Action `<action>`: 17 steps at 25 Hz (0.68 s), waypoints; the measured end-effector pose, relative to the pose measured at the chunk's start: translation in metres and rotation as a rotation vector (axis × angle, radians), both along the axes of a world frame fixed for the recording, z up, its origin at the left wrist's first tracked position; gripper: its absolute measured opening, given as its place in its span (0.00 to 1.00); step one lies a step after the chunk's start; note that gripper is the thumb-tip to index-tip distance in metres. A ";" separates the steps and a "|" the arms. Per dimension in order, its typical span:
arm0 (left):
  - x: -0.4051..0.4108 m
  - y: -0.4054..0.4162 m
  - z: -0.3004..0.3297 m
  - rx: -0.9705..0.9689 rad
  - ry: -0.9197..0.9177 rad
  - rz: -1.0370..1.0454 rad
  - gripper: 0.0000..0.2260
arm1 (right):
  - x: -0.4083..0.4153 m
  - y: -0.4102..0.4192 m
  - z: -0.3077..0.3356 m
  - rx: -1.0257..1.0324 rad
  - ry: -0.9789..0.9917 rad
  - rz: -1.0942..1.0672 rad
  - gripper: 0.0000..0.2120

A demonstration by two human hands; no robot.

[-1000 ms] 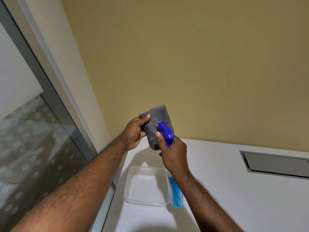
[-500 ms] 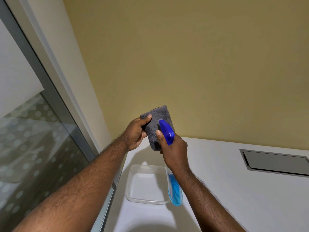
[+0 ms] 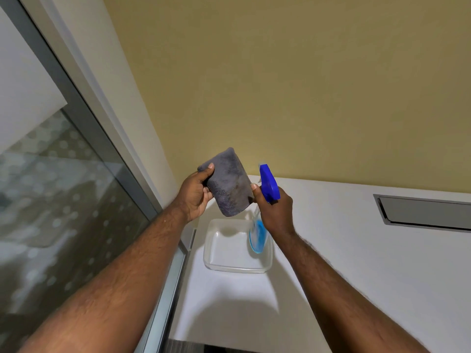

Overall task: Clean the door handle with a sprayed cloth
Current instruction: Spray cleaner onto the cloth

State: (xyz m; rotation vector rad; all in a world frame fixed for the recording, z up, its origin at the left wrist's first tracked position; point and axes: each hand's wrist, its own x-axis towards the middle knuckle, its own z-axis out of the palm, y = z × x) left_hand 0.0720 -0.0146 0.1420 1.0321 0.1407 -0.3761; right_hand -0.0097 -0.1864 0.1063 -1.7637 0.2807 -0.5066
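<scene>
My left hand (image 3: 195, 193) holds a folded grey cloth (image 3: 229, 184) upright in front of me, thumb on its upper left corner. My right hand (image 3: 276, 211) grips a spray bottle (image 3: 267, 183) with a blue trigger head and a clear body holding blue liquid (image 3: 257, 236). The blue head stands just right of the cloth, its nozzle pointing up and away. The bottle's body is motion-blurred. No door handle is in view.
A clear plastic tray (image 3: 216, 258) rests on the white counter (image 3: 356, 250) below my hands. A grey metal recess (image 3: 423, 212) is set into the counter at right. A frosted glass panel with a metal frame (image 3: 76, 115) runs along the left. A yellow wall stands behind.
My right hand has pulled the spray bottle to the right, off the front of the cloth. The cloth's face is now uncovered and tilted slightly.
</scene>
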 end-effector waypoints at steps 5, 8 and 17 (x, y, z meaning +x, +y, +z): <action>-0.009 0.020 -0.023 0.126 0.004 0.036 0.10 | -0.005 0.006 -0.042 -0.001 0.070 0.037 0.26; -0.015 0.027 -0.034 0.147 0.030 0.064 0.09 | -0.005 0.008 -0.054 -0.024 0.119 0.022 0.29; -0.026 0.033 -0.040 0.141 0.039 0.115 0.06 | 0.001 0.003 -0.069 -0.032 0.215 0.028 0.31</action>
